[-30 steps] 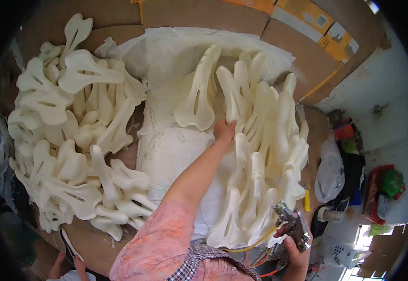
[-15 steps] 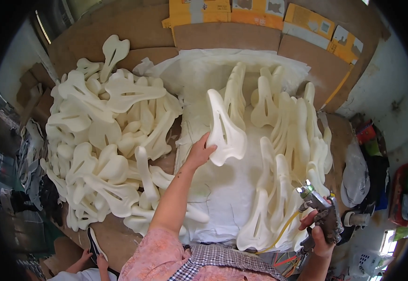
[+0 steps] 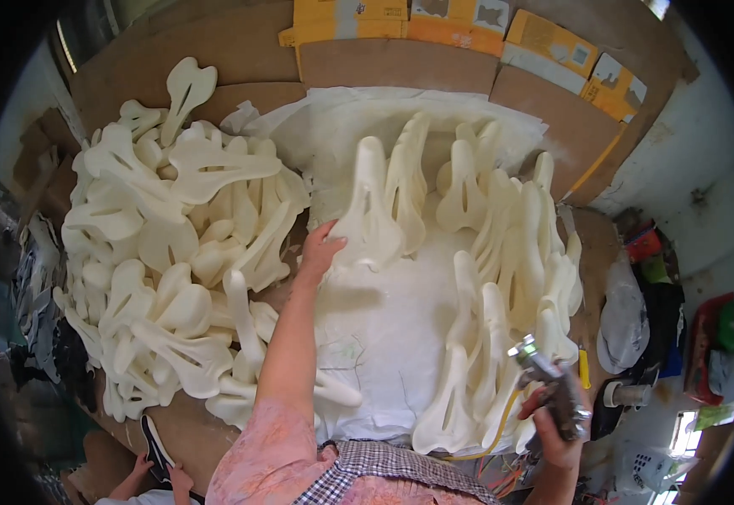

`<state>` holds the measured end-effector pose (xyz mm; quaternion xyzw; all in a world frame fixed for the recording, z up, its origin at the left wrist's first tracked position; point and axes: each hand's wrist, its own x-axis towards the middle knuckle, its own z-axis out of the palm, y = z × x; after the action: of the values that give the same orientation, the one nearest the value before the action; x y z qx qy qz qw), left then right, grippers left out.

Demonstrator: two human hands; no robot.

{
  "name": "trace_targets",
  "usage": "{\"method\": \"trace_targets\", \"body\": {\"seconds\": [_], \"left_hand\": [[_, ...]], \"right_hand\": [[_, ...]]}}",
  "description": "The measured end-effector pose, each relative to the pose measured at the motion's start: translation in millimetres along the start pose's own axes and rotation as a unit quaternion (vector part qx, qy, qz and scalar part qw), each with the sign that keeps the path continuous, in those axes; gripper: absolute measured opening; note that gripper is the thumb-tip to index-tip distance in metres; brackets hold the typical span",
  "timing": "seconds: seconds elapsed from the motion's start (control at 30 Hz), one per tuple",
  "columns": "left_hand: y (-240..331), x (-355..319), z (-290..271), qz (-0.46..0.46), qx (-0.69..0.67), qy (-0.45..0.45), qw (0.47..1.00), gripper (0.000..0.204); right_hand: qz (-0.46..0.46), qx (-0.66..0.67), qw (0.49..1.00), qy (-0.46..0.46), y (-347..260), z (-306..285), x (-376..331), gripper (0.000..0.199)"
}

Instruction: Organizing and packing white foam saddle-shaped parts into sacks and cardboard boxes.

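My left hand [image 3: 323, 247] grips the lower left edge of a cream foam bicycle saddle pad [image 3: 368, 236], its narrow end pointing away from me and its slotted face toward me. The pad stands beside a row of similar pads [image 3: 409, 181] at the back of the white sheet [image 3: 367, 328]. In my right hand [image 3: 556, 442] is a metal spray gun [image 3: 552, 383], its nozzle pointing up and left toward the front right pads [image 3: 489, 353]. A yellow hose [image 3: 501, 429] runs down near the gun.
A large heap of loose foam pads [image 3: 165, 244] covers the left side. More pads stand in rows [image 3: 510, 236] on the right. Cardboard [image 3: 392, 66] walls the back. At lower left, another person's hands [image 3: 180, 478] hold a narrow black piece with a white edge [image 3: 156, 446].
My left hand has carried the pad left and slightly away, next to the back row, turning it straighter. The spray gun has shifted slightly left. The whole view has moved a little.
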<state>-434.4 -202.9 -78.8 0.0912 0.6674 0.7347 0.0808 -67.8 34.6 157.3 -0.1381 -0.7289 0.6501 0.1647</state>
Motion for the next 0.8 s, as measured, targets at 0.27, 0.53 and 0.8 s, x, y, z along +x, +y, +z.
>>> {"method": "trace_targets", "body": {"seconds": [0.27, 0.53, 0.8], "left_hand": [[-69.1, 69.5, 31.4, -0.035, -0.015, -0.04, 0.998, 0.052], [65.9, 8.2, 59.2, 0.021, -0.171, -0.053, 0.984, 0.041], [172.4, -0.3, -121.7, 0.176, -0.405, 0.263, 0.858, 0.061]], "right_hand": [[-0.031, -0.03, 0.999, 0.02, 8.1, 10.1, 5.5, 0.069], [0.091, -0.135, 0.984, -0.068, 10.4, 26.3, 10.3, 0.022], [0.054, -0.037, 0.992, -0.107, 41.1, 22.3, 30.7, 0.058]]}}
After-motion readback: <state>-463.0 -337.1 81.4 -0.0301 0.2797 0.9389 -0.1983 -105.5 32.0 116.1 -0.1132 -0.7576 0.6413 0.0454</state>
